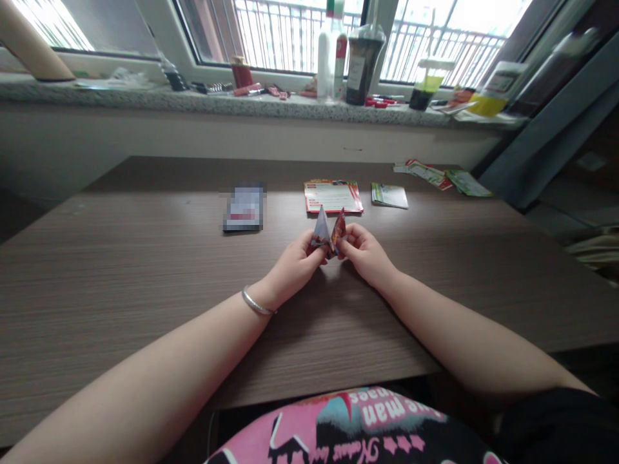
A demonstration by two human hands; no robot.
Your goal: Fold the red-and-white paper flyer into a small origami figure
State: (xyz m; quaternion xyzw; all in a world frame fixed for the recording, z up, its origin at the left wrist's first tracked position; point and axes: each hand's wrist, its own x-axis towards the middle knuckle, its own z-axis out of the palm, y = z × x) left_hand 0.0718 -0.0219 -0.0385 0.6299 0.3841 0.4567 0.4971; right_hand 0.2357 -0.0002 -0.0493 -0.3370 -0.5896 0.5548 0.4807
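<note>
Between my two hands, just above the table (145, 283), is a small piece of folded paper (322, 229) with two pointed flaps standing up. One flap looks pale grey, the other red and patterned. My left hand (302, 258), below a silver bangle (256, 301), pinches the paper's left side with thumb and fingers. On the right side, my right hand (365, 251) pinches it near the red flap. The fingertips partly cover the paper's lower part. Just beyond the hands lies a stack of red-and-white printed cards (333, 196).
A phone-like rectangle (244, 207), blurred out, lies to the left. Small green-and-white cards (389, 195) sit right of the stack, and more scattered cards (430, 174) lie at the far right. Bottles, a dark lidded cup (360, 67) and clutter stand on the stone windowsill (290, 111).
</note>
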